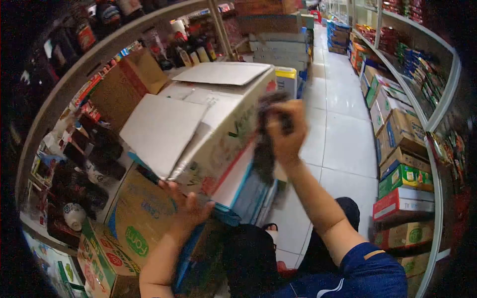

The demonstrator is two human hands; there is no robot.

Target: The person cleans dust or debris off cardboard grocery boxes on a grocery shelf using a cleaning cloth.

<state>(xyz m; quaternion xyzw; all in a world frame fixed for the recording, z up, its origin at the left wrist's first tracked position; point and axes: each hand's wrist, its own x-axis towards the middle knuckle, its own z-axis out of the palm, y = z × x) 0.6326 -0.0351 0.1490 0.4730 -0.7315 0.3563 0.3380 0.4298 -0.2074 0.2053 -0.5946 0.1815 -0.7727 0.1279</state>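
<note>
A white cardboard box [218,99] with raised top flaps and printed sides stands on other boxes in front of me. My left hand [186,206] is at its near lower corner, fingers spread and touching the cardboard. My right hand [288,126] is closed around a dark cloth [266,141], smeared by motion. Part of the cloth hangs down beside the right-hand side of the box. The frame does not show clearly whether the cloth touches the printed side.
A brown carton [136,213] and a green-and-brown carton [107,263] sit at the lower left. Shelves with bottles [191,52] run behind the box. Stacked cartons [405,198] line the shelf at right, across a tiled aisle [343,109].
</note>
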